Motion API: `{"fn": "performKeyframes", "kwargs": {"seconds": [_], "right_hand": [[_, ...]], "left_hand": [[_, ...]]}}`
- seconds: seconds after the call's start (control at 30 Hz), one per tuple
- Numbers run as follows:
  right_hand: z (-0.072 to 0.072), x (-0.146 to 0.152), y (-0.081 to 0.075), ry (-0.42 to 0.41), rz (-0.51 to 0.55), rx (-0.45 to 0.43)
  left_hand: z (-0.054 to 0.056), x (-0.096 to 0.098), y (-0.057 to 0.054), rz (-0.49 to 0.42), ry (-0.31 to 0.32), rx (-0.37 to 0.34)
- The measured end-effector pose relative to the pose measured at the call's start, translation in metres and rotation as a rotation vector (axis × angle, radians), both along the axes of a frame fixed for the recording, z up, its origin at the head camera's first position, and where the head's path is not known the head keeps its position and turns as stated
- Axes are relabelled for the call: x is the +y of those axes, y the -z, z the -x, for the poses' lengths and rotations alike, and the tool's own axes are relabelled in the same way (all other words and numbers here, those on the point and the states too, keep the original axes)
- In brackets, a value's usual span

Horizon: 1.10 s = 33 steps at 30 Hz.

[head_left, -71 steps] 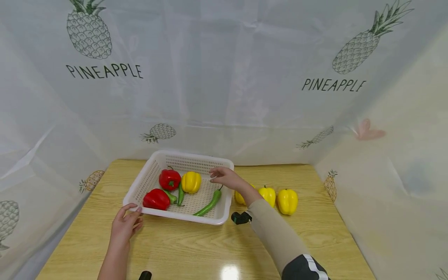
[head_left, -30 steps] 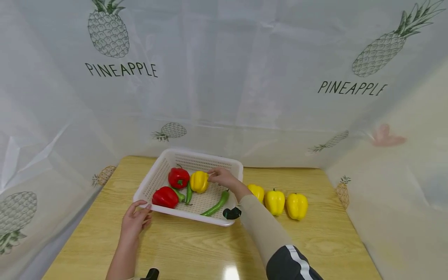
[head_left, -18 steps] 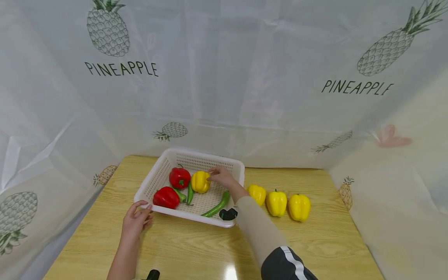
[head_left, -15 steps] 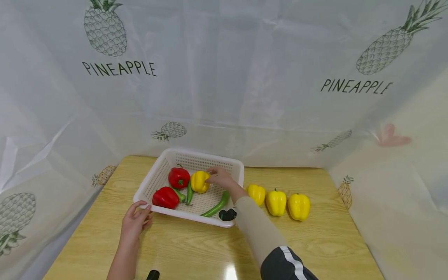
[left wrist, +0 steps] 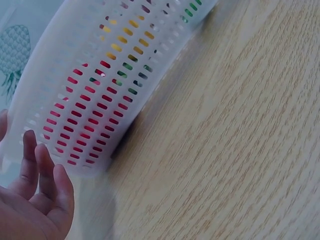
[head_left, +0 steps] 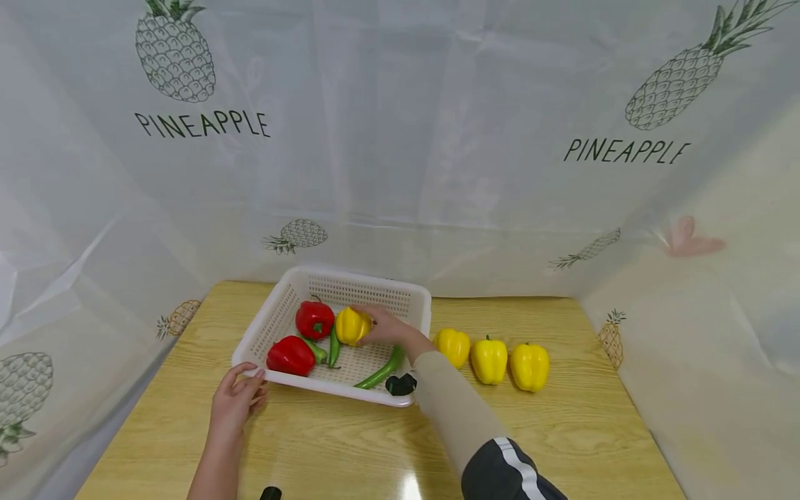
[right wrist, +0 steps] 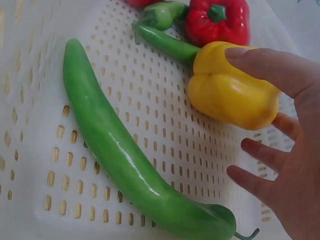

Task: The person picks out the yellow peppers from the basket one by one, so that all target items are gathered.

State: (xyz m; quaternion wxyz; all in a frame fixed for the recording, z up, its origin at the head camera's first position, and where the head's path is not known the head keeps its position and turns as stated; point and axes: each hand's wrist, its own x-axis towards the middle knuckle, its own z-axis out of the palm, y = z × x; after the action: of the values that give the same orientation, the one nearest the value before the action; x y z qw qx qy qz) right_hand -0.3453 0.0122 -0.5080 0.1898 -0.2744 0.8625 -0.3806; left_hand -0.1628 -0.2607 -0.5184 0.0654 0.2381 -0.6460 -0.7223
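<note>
A white slotted plastic basket (head_left: 340, 396) stands on the table; my left hand (head_left: 231, 403) holds its near-left corner at the rim. In the left wrist view, the other fingers of that hand (left wrist: 45, 185) stay loosely bent outside the wall. Inside the basket, my right hand (head_left: 387, 328) grips a yellow bell pepper (right wrist: 230, 90), thumb over its top and index finger behind it. The other fingertips are spread apart from it. Two red bell peppers (head_left: 314, 319) and green chili peppers (head_left: 334, 347) lie to its left. A long green chili (right wrist: 120, 150) lies nearer the right wrist.
Three yellow bell peppers (head_left: 489, 361) stand in a row on the wooden table (head_left: 337, 451), right of the basket and near my right forearm. A pineapple-print sheet (head_left: 375, 173) hangs behind and along both sides.
My right hand has reached left inside the basket and taken hold of the yellow bell pepper, which is now tilted. My left hand stays at the basket's corner.
</note>
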Motion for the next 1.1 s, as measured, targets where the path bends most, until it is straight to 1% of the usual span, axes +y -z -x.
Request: {"fn": "performKeyframes", "kwargs": {"seconds": [0.1, 0.23, 0.5, 0.6, 0.83, 1.0, 1.1], "right_hand": [[0.0003, -0.0004, 0.0007, -0.003, -0.018, 0.002], [0.0005, 0.0, 0.002, 0.004, -0.015, -0.013], [0.0002, -0.0001, 0.0017, 0.031, 0.029, -0.064], [-0.0003, 0.0004, 0.001, 0.04, 0.037, -0.07], [-0.0011, 0.0007, 0.0003, 0.035, 0.055, -0.093], [-0.0005, 0.0009, 0.0018, 0.03, 0.042, -0.101], [-0.0009, 0.0019, 0.0027, 0.023, -0.002, -0.122]], "left_hand": [[0.0, -0.0003, 0.0, -0.003, 0.003, 0.004], [0.0003, 0.0003, 0.0009, -0.016, -0.002, 0.006], [0.0007, 0.0006, 0.0018, -0.023, -0.004, 0.02], [0.0008, 0.0007, 0.0016, -0.022, -0.004, 0.02], [0.0007, 0.0013, 0.0018, -0.02, -0.011, 0.017], [0.0009, 0.0006, 0.0027, -0.026, -0.009, 0.019], [0.0011, 0.0005, 0.0031, -0.032, -0.008, 0.023]]}}
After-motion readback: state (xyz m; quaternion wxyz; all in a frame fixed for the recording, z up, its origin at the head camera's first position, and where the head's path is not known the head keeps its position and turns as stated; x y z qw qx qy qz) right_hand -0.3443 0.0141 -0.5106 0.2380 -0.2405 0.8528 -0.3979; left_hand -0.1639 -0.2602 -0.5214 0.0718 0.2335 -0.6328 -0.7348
